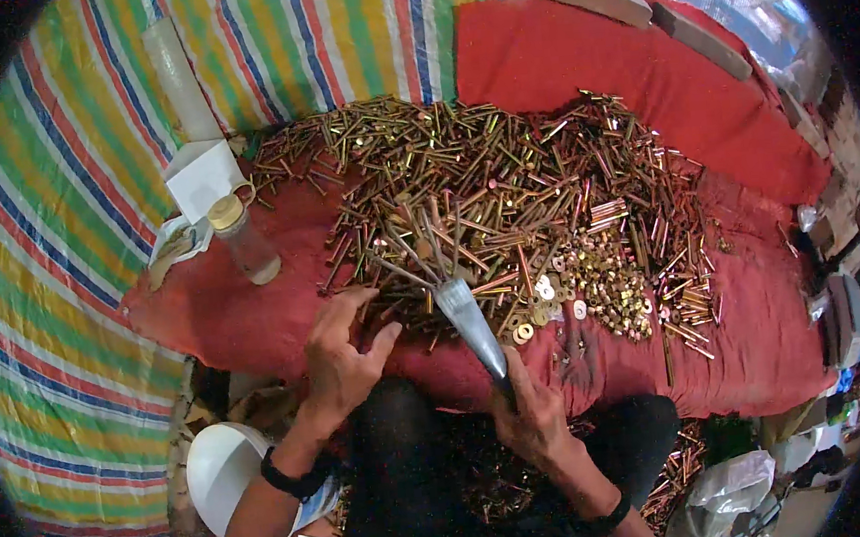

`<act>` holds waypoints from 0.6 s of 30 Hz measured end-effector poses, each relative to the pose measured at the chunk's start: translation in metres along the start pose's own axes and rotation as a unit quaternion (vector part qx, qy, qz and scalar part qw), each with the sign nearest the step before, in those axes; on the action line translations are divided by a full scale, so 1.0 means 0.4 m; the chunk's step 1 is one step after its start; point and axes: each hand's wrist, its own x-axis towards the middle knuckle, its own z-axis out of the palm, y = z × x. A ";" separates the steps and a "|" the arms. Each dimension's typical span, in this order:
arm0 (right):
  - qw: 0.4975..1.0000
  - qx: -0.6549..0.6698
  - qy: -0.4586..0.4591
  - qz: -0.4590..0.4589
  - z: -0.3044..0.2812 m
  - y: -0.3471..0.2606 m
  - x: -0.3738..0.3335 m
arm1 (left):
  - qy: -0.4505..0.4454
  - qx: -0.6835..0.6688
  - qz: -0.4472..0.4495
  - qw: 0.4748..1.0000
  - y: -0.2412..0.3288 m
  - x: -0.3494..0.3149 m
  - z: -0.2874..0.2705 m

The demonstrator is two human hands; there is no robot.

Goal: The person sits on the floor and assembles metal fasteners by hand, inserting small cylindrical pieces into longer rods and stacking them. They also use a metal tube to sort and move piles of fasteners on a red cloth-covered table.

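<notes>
My right hand [532, 408] is wrapped round the dark handle end of a hand rake [469, 328] with a grey metal shank. Its thin, spread tines reach into a big heap of brass-coloured bolts [483, 165]. Just off the heap's near left edge is my left hand [344, 349], its fingers apart and nothing in it. Small nuts [605, 281] lie gathered at the heap's near right side. Beside them, flat washers [523, 333] are scattered close to the rake.
A red cloth [755, 355] lies under the heap. At left stand a clear jar with a yellowish lid [249, 243] and a white box [207, 181]. Striped sheeting [61, 274] rises behind them. A white bucket [227, 472] sits by my left forearm; plastic bags [732, 484] lie at lower right.
</notes>
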 end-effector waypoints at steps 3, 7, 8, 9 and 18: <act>0.996 0.064 -0.021 0.065 0.001 -0.018 0.029 | 0.000 0.029 0.037 0.999 -0.008 0.013 0.015; 0.957 0.183 -0.055 0.218 -0.018 -0.068 0.087 | -0.010 0.126 0.186 0.974 0.002 0.046 0.026; 0.941 0.214 -0.052 0.257 -0.030 -0.082 0.104 | -0.012 0.142 0.218 0.965 0.006 0.059 0.027; 0.929 0.249 -0.035 0.273 -0.049 -0.097 0.121 | -0.033 0.156 0.230 0.960 0.012 0.073 0.029; 0.958 0.130 0.046 0.252 -0.201 -0.100 0.378 | -0.048 0.143 0.293 0.944 -0.014 0.182 0.095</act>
